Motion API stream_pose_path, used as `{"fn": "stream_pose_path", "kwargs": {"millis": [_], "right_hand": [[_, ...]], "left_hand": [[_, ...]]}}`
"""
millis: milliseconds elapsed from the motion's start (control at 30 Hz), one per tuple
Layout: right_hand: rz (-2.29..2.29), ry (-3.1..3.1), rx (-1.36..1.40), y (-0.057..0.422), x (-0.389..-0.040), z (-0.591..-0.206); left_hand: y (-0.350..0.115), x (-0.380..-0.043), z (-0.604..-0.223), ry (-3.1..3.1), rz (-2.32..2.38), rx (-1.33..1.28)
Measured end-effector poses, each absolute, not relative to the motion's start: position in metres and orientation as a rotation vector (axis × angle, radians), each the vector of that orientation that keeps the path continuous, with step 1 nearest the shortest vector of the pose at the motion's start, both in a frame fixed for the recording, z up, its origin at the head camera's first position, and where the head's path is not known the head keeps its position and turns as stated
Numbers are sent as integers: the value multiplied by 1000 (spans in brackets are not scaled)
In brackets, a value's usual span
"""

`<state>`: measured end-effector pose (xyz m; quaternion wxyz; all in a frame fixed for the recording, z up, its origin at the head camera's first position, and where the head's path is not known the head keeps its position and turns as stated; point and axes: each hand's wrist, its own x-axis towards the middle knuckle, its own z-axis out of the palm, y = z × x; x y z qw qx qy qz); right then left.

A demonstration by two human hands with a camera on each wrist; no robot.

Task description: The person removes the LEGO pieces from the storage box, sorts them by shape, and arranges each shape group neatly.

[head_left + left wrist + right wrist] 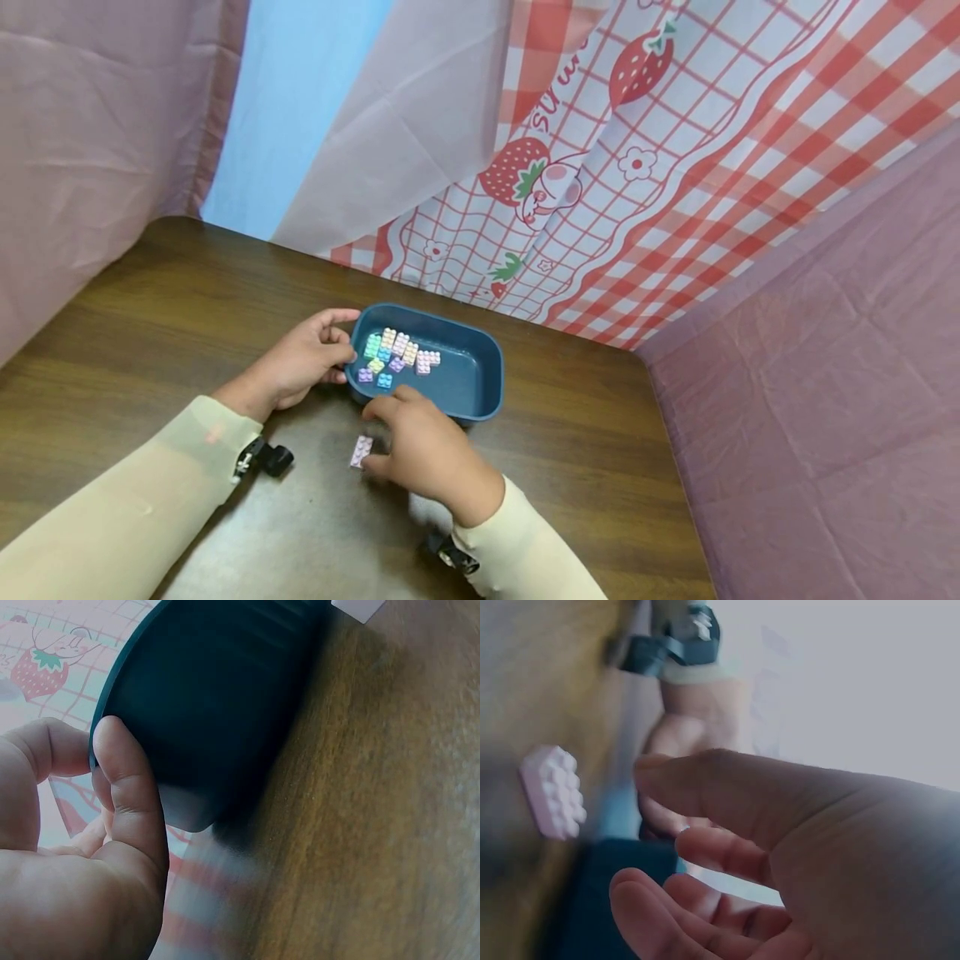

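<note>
A dark blue rectangular tub [489, 375] stands on the table, with several pastel toy bricks [386, 346] lying in its left part. My left hand [303, 358] pinches the tub's left rim between thumb and fingers; in the left wrist view the thumb lies flat against the outer wall [217, 690]. On the table in front of the tub is a pale pink toy brick [361, 451], studs showing. My right hand [427, 450] is just to its right, thumb and fingers spread apart. The right wrist view shows the pink brick [553, 793] beyond the fingertips, with nothing between them.
Behind the tub hangs a red-and-white strawberry-print cloth [570, 183]. Pinkish curtains [817, 358] close off both sides of the brown wooden table [585, 467]. A black camera [273, 460] is strapped to the left wrist, another [450, 552] to the right.
</note>
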<state>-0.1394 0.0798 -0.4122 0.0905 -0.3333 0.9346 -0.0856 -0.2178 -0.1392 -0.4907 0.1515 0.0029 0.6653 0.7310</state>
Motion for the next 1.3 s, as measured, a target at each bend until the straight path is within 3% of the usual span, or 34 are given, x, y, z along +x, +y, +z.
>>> {"fn": "stream_pose_path", "kwargs": {"millis": [567,1300], "right_hand": [[-535,2774,-781,115,-193,-369],[-475,2652,-663,129,-270,-396]], "left_hand": [[-142,-219,-491,1904,2095,-6],[-139,-220,-492,1907,2099,-8]]}}
